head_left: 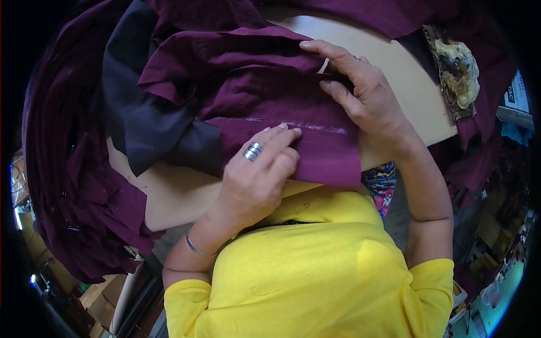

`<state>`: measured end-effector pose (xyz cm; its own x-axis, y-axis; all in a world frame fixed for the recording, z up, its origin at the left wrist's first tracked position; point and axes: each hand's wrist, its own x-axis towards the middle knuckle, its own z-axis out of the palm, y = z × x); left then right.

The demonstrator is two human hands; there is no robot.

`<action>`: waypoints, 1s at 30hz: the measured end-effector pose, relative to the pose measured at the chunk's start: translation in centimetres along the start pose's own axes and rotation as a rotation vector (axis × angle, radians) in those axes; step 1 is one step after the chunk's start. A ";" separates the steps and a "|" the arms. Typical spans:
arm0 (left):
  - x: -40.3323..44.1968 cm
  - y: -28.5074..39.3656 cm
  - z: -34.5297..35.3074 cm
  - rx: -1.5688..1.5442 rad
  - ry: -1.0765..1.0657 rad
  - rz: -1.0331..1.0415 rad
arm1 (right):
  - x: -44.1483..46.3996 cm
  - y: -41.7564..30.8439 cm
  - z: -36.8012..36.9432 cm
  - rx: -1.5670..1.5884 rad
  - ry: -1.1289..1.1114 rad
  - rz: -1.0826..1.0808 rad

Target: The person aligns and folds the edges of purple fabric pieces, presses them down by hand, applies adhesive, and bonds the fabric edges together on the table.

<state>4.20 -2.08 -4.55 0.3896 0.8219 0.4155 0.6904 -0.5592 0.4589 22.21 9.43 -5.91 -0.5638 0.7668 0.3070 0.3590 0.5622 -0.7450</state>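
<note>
Maroon cloth [332, 160] lies over a tan board in front of my body, with a whitish line running across it. My left hand [262, 166], with a wide silver ring, presses on the cloth near that line, its fingers bent and close together. At the cloth's upper right edge, my right hand [360, 84] holds a fold between thumb and index finger. Dark grey fabric [163, 135] joins or lies against the maroon cloth on the left; which one cannot be told.
The tan board [417, 96] shows around the cloth. A long heap of maroon fabric [62, 158] hangs at the left. A ragged piece of cardboard with a yellowish lump [457, 70] sits at the right edge. Boxes [104, 298] stand at lower left.
</note>
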 end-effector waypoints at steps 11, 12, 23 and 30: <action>1.8 -3.4 -3.0 -1.384 0.208 -0.792 | 1.7 -3.1 -0.5 0.555 0.064 -0.047; 1.8 -3.6 -3.0 -1.404 0.211 -0.812 | 1.7 -3.5 -0.2 0.479 0.089 0.015; 1.6 -4.2 -2.7 -1.506 0.206 -0.816 | 2.0 -2.5 0.2 0.763 -0.016 0.249; 2.4 -2.0 -2.9 -1.141 0.151 -0.694 | 1.3 -3.3 0.1 0.765 -0.033 0.234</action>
<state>2.04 0.70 -2.17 0.0471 0.9917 -0.1198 -0.2023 0.1269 0.9711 20.20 8.59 -3.11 -0.5628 0.8224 0.0835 -0.1319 0.0103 -0.9912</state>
